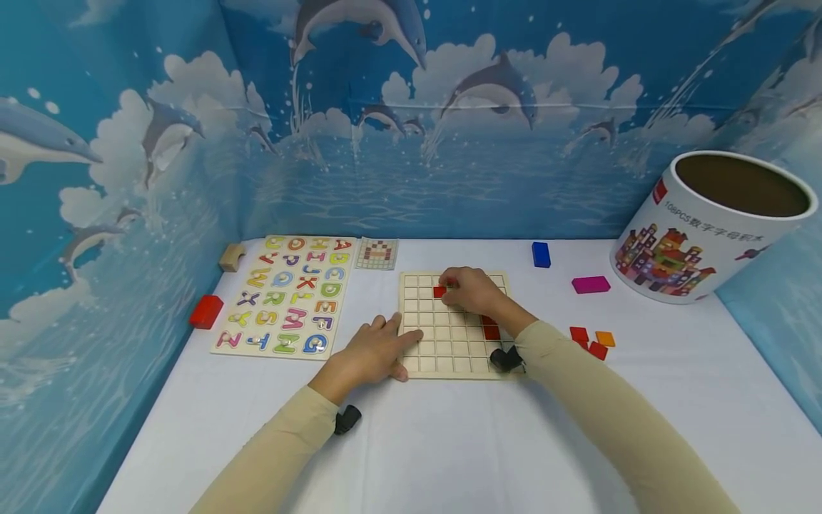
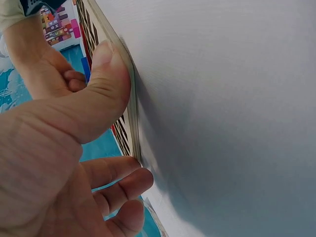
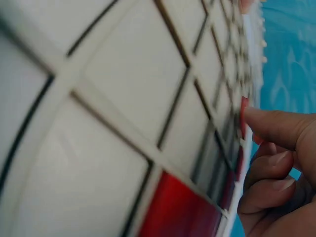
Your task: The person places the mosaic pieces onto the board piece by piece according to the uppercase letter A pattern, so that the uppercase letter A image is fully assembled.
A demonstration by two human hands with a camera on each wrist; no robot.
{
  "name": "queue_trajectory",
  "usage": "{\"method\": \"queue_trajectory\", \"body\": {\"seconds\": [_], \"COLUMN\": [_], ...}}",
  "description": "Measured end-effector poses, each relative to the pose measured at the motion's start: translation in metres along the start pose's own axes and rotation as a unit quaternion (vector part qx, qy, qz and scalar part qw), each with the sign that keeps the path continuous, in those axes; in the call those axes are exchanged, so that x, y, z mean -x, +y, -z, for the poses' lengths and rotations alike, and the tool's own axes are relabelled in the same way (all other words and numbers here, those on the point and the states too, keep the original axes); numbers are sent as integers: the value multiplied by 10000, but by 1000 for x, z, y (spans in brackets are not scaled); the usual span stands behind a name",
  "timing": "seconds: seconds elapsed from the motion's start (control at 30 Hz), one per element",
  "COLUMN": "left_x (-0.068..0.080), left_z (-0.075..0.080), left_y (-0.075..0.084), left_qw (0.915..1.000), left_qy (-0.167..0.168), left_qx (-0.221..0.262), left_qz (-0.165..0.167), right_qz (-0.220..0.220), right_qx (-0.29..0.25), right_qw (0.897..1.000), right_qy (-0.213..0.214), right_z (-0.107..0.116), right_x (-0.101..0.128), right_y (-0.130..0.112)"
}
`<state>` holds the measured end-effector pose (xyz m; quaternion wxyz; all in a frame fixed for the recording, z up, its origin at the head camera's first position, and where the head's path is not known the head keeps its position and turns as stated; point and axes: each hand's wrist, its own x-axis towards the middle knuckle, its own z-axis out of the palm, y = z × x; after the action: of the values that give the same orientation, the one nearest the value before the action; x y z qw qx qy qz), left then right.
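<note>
A wooden grid board [image 1: 443, 357] lies on the table with red tiles in some of its cells. Above its far rows, my right hand [image 1: 474, 291] pinches a small red tile [image 3: 243, 116] between thumb and fingers. Beside that hand, another red tile [image 1: 439, 292] sits in a cell; further red tiles [image 1: 491, 333] show at the right under the forearm. My left hand [image 1: 375, 350] rests at the board's near left corner, with the index finger over the cells. In the left wrist view, its thumb [image 2: 106, 84] lies against the board's edge.
Left stands a letter puzzle board [image 1: 257, 345], with a pattern card [image 1: 377, 254] behind. Loose red tiles [image 1: 598, 350] and an orange tile [image 1: 605, 339] lie right. Blue [image 1: 541, 255], magenta [image 1: 591, 285] and red blocks [image 1: 206, 312], a wooden arch [image 1: 231, 258] and a tub [image 1: 681, 235] surround.
</note>
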<state>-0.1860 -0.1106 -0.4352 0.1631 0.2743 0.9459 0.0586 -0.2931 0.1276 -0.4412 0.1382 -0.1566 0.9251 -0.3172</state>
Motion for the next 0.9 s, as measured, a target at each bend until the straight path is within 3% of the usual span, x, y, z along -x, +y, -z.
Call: {"method": "queue_trajectory", "body": {"seconds": [0.17,0.37,0.5,0.63,0.77,0.9], "left_x": [0,2,2,2,2,2], "left_z": [1,2,1,0,-1,-2], "left_y": [1,2,1,0,0,2], "left_qw": [10000,9998,9998,9998,9997,9998], "left_qy": [29,69,74,109,102,105], "left_qx": [35,161,170,192,203,143], "left_qz": [-23,-51,-22,0,-61,-74], "right_qz": [-43,-721,-1098,-1227,-1441,-1527], "right_qx": [-698,-1264,-1220,-970,-747,-479], "right_qw": [9973,9879,9847,9870,9866,9870], "right_qy": [208,535,587,371,135,170], "right_z": [28,68,85,91,91,84], "right_x": [27,86,123,147,163,167], "right_y": [19,58,87,115,134,143]}}
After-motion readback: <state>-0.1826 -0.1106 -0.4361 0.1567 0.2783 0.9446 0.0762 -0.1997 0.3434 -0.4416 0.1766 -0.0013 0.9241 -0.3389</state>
